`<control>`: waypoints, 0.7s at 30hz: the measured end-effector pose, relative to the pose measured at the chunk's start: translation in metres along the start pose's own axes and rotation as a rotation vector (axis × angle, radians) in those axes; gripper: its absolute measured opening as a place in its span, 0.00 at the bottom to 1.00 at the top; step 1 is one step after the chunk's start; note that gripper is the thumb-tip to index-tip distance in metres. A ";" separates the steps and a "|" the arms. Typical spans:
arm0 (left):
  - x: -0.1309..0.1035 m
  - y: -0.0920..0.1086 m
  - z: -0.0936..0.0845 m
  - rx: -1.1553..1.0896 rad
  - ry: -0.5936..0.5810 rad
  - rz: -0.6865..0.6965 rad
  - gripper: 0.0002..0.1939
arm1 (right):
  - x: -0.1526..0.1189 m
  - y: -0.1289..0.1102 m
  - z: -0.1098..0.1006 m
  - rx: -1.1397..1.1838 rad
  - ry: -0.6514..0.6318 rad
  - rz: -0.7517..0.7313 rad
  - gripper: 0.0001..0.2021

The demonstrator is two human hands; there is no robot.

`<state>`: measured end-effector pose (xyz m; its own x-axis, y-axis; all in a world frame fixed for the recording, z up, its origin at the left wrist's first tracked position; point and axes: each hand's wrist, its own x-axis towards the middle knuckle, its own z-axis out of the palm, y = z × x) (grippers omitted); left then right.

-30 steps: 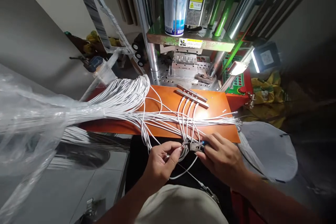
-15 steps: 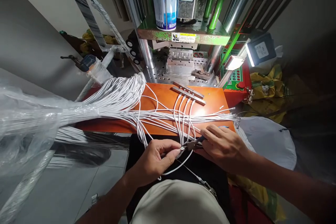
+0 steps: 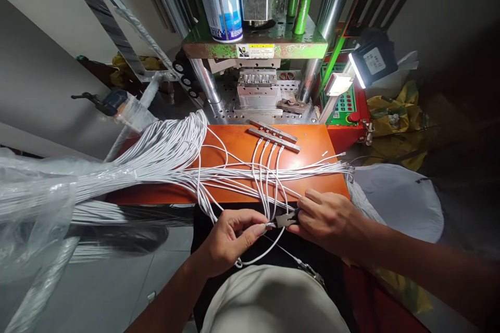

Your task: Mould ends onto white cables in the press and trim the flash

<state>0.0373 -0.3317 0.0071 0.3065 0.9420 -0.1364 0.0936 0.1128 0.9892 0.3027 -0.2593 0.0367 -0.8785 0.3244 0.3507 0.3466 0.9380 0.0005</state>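
Note:
Between thumb and fingers, my left hand (image 3: 234,237) pinches the end of a white cable (image 3: 262,256) above my lap. My right hand (image 3: 326,218) is wrapped round the handles of a pair of pliers (image 3: 286,219), whose jaws point left at the pinched cable end. Whether the jaws touch it I cannot tell. Beyond my hands, several white cables run up into a slotted metal bar fixture (image 3: 274,139) on the orange board. A thick bundle of white cables (image 3: 164,153) stretches across the board from the left.
A press with a metal mould (image 3: 258,88) stands behind the orange board (image 3: 312,140). On its green plate is a spray can (image 3: 221,5). A lit lamp (image 3: 357,68) and red control box (image 3: 347,109) are at the right. Plastic wrap (image 3: 35,192) covers the bundle at left.
The whole view has shifted slightly, moving the press and board left in the picture. The pliers' jaws appear turned, showing more of their flat side. Both hands keep their grip.

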 end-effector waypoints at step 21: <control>-0.005 0.005 0.037 -0.037 0.383 -0.024 0.21 | 0.000 -0.032 0.024 0.055 0.214 0.314 0.16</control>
<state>0.0717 -0.3473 0.0107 -0.0722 0.9880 -0.1367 0.0604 0.1411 0.9881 0.2836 -0.2862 0.0148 -0.6415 0.5698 0.5136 0.5647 0.8039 -0.1866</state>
